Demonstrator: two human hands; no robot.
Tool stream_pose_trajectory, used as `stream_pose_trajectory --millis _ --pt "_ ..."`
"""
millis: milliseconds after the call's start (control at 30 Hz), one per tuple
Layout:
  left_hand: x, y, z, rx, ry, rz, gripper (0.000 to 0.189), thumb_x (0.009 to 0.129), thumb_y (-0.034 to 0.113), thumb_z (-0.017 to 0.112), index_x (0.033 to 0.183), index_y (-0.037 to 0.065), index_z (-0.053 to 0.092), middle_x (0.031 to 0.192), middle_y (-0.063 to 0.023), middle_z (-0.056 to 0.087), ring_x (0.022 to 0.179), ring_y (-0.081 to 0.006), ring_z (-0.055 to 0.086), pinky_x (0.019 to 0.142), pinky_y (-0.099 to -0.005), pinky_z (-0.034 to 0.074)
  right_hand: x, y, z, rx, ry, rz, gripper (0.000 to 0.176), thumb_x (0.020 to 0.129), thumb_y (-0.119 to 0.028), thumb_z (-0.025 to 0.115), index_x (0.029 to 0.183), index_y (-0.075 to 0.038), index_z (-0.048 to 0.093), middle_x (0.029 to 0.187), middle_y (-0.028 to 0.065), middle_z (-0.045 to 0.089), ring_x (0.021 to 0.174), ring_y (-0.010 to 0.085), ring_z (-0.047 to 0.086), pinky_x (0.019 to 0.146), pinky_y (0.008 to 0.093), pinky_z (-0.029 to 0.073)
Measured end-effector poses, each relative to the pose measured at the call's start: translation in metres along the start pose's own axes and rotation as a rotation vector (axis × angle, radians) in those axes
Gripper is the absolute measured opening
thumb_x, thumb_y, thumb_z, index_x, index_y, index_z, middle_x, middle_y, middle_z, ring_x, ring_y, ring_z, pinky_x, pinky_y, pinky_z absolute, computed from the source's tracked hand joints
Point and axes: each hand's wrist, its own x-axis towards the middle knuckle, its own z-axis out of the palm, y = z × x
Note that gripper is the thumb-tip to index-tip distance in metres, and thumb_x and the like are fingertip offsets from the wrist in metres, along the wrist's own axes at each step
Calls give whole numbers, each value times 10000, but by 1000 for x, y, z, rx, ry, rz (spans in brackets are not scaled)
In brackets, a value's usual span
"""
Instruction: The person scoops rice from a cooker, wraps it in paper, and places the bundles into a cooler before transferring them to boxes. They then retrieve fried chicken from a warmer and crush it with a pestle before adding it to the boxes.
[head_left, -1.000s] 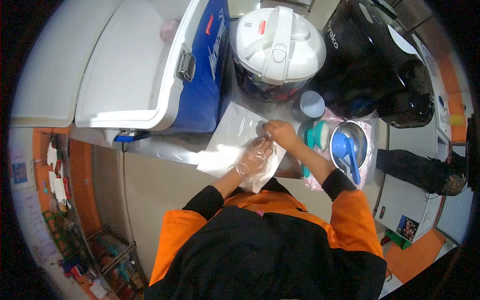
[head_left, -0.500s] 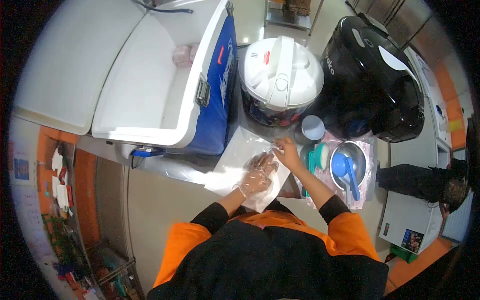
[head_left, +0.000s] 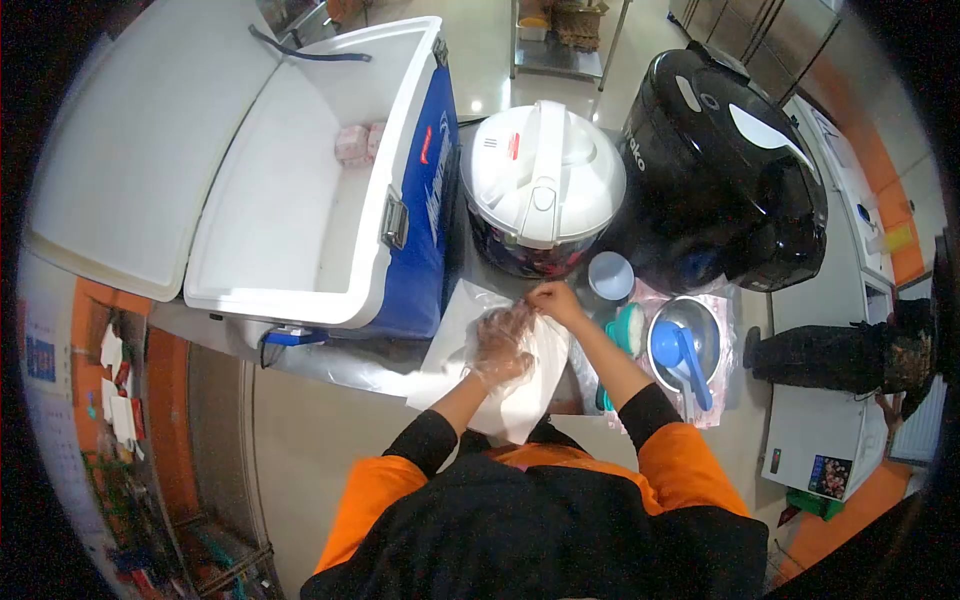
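White paper (head_left: pixel 545 372) lies beneath left hand (head_left: pixel 503 345), grip unclear; right hand (head_left: pixel 553 301), pinched narrow, meets its upper edge.

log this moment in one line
left hand: gloved, over white sheet | right hand: at sheet's top edge | cooler: open | blue scoop: in bowl

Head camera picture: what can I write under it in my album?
A gloved left hand and bare right hand at white paper, near an open cooler.

The shiny metal bench (head_left: pixel 345 366) spans the frame's middle, bearing an open blue-and-white cooler (head_left: pixel 412 235) at upper left, a white-lidded cooker (head_left: pixel 540 175) and grey cup (head_left: pixel 610 276) near centre, a black appliance (head_left: pixel 715 170) at upper right, white paper (head_left: pixel 452 345) and pink-patterned plastic (head_left: pixel 712 403).
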Motion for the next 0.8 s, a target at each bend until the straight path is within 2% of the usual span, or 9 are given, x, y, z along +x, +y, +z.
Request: stream_pose_trajectory --millis 67,167,200,300,400,533,633,733,800 --pt "6 4 -15 14 46 -65 687 694 279 623 1325 113 406 1309 -110 445 1152 -339 412 979 -504 305 7 11 -4 163 -37 27 63 792 -59 642 835 -13 647 689 38 616 679 104 596 580 234 480" --pt "29 -36 22 -67 234 164 446 725 162 583 1166 109 542 1134 -105 548 987 -337 498 869 -467 395 4 8 -4 351 -6 45 72 760 -13 635 829 -33 624 699 23 608 642 92 576 572 231 474" --pt "34 -41 28 -18 354 210 280 727 109 549 999 79 606 1048 -84 590 944 -309 538 802 -423 461 2 9 -3 404 18 46 90 744 3 627 819 -44 615 705 21 609 623 100 574 570 239 475" --pt "36 -52 40 9 300 205 205 750 113 536 941 71 596 1032 -97 585 926 -315 544 769 -424 470 -7 8 2 51 138 -218 160 727 23 628 859 -48 574 723 39 611 642 103 575 589 246 473" --pt "37 -52 50 29 368 183 166 747 159 574 889 74 580 991 -103 584 928 -310 546 758 -415 476 -31 -22 10 -216 253 -281 253 654 -6 712 825 -42 528 782 86 529 697 184 582 617 307 471" --pt "36 -34 20 -19 602 220 207 710 205 636 881 101 581 941 -96 574 858 -292 555 707 -413 483 -46 -32 20 -473 320 -449 340 579 -47 769 799 -42 509 823 114 459 762 281 561 679 377 466" --pt "35 -30 9 -13 597 299 207 691 219 658 858 125 581 889 -83 576 812 -279 557 667 -422 481 -42 -19 15 -510 167 -367 340 570 -59 765 814 -44 529 804 124 511 810 308 541 734 394 458" --pt "31 -34 18 -2 517 305 159 695 207 648 823 139 583 833 -68 581 786 -272 561 643 -423 477 -29 -7 9 -531 103 -397 306 540 -86 783 769 -36 587 712 82 553 630 233 554 601 353 462" --pt "29 -32 18 56 548 305 133 697 205 639 799 142 582 795 -58 581 778 -267 563 637 -417 473 -27 -4 6 -439 30 -279 260 572 -109 770 763 -41 609 687 97 584 629 241 575 588 358 464"
